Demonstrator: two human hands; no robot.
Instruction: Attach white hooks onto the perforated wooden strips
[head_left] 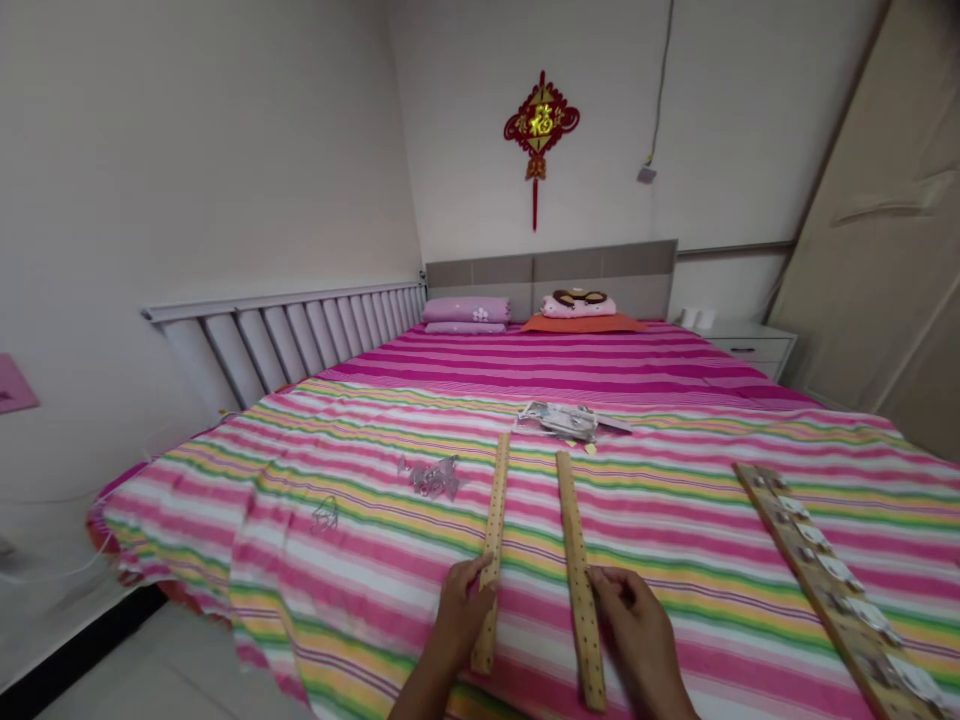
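Observation:
Two long wooden strips with rows of small holes lie side by side on the striped bedsheet, pointing away from me. My left hand [461,610] grips the left wooden strip [496,510] near its lower half, thumb and fingers at its edges. On the right wooden strip [576,540], my right hand [637,625] pinches the right edge with thumb and forefinger. To the left of the strips lies a small heap of clear plastic packets [433,477]. Beyond their far ends rests a crumpled clear plastic bag [561,420] with greyish contents.
A wider wooden board [806,580] with several white round pieces lies at the right. A thin wire-like tangle [325,514] sits on the left of the striped sheet [285,570]. Folded bedding [466,311] and a headboard [600,270] are at the back; a white radiator [300,335] runs along the left wall.

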